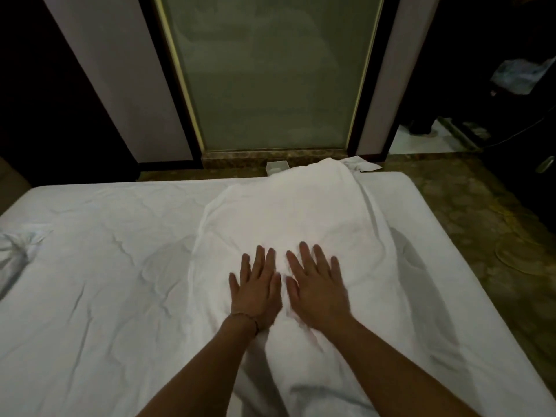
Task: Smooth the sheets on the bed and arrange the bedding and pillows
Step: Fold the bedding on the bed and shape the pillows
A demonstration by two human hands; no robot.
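Now both bare forearms reach up from the 6 o'clock edge of the view and converge over the white bed, which fills the lower half of the frame. Left hand lies palm down on a folded white sheet, fingers straight and slightly fanned, pointing toward 12 o'clock; a thin bracelet circles its wrist. Right hand lies flat just beside it at 3 o'clock, palm down as well, fingers spread and angled a little toward 11 o'clock. The two thumbs sit close together, nearly touching, with a narrow strip of cloth between them. Neither hand grips or pinches anything; both rest open on the fabric.

That folded sheet runs as a long band from the near edge of the bed toward 12 o'clock, where its far end bunches up at the far side of the mattress. The fitted sheet beneath it is creased in many places, most at 9 o'clock of the hands. A crumpled white piece of bedding lies at the far 9 o'clock edge. Beyond the bed at 12 o'clock stands a frosted glass door.
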